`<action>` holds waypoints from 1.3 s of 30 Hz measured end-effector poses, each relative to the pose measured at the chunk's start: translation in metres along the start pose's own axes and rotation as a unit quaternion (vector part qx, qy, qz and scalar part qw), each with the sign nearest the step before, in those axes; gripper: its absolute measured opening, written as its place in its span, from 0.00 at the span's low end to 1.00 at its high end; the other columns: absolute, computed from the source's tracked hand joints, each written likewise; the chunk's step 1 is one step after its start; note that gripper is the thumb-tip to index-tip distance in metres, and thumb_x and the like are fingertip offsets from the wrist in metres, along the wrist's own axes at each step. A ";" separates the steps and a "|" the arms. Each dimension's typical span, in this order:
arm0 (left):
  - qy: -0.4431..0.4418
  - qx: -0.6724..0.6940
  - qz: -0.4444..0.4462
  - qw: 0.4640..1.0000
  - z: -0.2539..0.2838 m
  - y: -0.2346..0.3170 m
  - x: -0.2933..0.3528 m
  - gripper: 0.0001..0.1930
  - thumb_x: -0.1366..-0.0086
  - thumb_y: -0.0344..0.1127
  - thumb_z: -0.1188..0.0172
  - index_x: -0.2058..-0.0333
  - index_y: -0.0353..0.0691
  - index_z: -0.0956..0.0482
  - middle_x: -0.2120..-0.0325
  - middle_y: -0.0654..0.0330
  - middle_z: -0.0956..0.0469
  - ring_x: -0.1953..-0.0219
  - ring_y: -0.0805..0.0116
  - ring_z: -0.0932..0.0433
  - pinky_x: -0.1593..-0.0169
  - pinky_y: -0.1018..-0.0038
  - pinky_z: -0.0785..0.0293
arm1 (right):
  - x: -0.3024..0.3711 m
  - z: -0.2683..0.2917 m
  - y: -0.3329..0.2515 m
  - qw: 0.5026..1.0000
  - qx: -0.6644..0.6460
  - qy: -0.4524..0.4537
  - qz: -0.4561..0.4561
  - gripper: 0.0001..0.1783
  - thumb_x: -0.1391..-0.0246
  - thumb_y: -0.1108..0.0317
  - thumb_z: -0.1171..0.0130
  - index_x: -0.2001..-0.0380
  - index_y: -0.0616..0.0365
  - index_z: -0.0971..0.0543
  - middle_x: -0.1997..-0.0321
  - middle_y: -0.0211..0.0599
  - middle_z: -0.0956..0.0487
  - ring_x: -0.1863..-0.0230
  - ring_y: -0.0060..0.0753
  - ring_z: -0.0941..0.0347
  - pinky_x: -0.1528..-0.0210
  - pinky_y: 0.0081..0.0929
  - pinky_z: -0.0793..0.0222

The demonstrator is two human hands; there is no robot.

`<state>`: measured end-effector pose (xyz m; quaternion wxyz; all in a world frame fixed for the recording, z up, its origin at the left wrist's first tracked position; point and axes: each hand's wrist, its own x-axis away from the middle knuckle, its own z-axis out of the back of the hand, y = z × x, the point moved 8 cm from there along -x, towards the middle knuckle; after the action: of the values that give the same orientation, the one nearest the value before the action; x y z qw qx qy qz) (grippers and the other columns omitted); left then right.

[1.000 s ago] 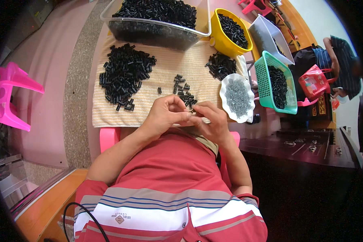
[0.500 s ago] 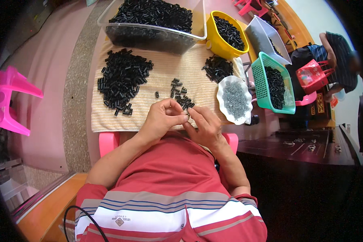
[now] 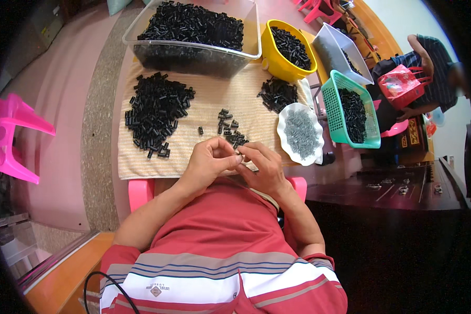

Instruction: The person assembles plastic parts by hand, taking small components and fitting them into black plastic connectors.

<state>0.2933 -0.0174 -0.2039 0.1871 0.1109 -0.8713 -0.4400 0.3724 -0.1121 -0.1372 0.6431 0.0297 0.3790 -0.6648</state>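
My left hand [image 3: 208, 163] and my right hand [image 3: 266, 165] meet fingertip to fingertip over the near edge of a striped cream towel [image 3: 157, 166]. Both pinch a small dark piece [image 3: 239, 154], mostly hidden by the fingers. Just beyond the fingertips lies a loose cluster of short black cylindrical pieces [image 3: 236, 138], with a single black piece [image 3: 200, 131] to its left. A large heap of black cylinders [image 3: 157, 112] covers the towel's left side. On the right, a white scalloped dish [image 3: 283, 137] holds many tiny clear or greyish parts, and a smaller dark heap [image 3: 277, 95] lies behind it.
A clear plastic bin [image 3: 193, 49] full of black pieces stands at the back. Right of it are a yellow tub [image 3: 280, 70], a whitish bin [image 3: 332, 49] and a green basket [image 3: 345, 131]. A pink stool [image 3: 15, 136] stands left. Another person [image 3: 439, 68] is at far right, beside a red bag [image 3: 400, 83].
My view has shifted slightly, so the towel and bins sit a little lower and further left. Both hands stay pinched together. The other person's arm has moved near the red bag.
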 end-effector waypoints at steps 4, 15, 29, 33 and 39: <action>0.003 0.026 -0.001 1.000 0.000 -0.003 -0.001 0.08 0.39 0.28 0.34 0.66 0.38 0.26 0.71 0.64 0.22 0.70 0.79 0.23 0.67 0.82 0.23 | -0.003 -0.002 0.002 0.999 -0.024 -0.033 -0.033 0.20 0.57 0.76 0.31 0.57 0.63 0.22 0.59 0.44 0.21 0.69 0.38 0.21 0.68 0.31 0.23; 0.027 -0.035 -0.039 0.998 0.007 0.006 -0.002 0.08 0.37 0.32 0.34 0.64 0.38 0.24 0.70 0.64 0.21 0.68 0.78 0.22 0.63 0.81 0.23 | -0.060 0.086 0.058 0.983 0.085 0.153 -0.052 0.21 0.53 0.76 0.31 0.54 0.63 0.23 0.61 0.45 0.21 0.77 0.28 0.24 0.74 0.23 0.27; 0.094 0.008 -0.096 0.991 0.029 0.016 -0.006 0.05 0.37 0.28 0.37 0.64 0.36 0.23 0.69 0.61 0.19 0.67 0.77 0.21 0.62 0.80 0.23 | -0.113 0.071 0.131 0.987 0.066 -0.008 -0.145 0.10 0.47 0.71 0.33 0.61 0.62 0.17 0.67 0.35 0.18 0.70 0.22 0.25 0.67 0.21 0.29; 0.133 0.043 -0.117 0.983 0.036 0.026 -0.003 0.05 0.36 0.27 0.37 0.63 0.36 0.23 0.67 0.61 0.19 0.66 0.78 0.21 0.62 0.81 0.23 | -0.078 0.002 0.087 0.970 -0.016 -0.181 -0.164 0.10 0.49 0.73 0.33 0.62 0.62 0.17 0.67 0.35 0.20 0.70 0.23 0.26 0.67 0.22 0.31; 0.174 0.025 -0.178 0.968 0.045 0.042 0.001 0.05 0.37 0.25 0.38 0.63 0.35 0.24 0.66 0.60 0.19 0.65 0.77 0.21 0.62 0.80 0.22 | -0.064 -0.021 0.075 0.967 0.076 -0.217 -0.108 0.13 0.52 0.67 0.33 0.62 0.60 0.17 0.63 0.43 0.19 0.62 0.46 0.22 0.60 0.37 0.27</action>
<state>0.2722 0.0396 -0.1944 0.2515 0.3439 -0.8025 -0.4178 0.4398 -0.0388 -0.1537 0.6300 -0.1076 0.1795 -0.7478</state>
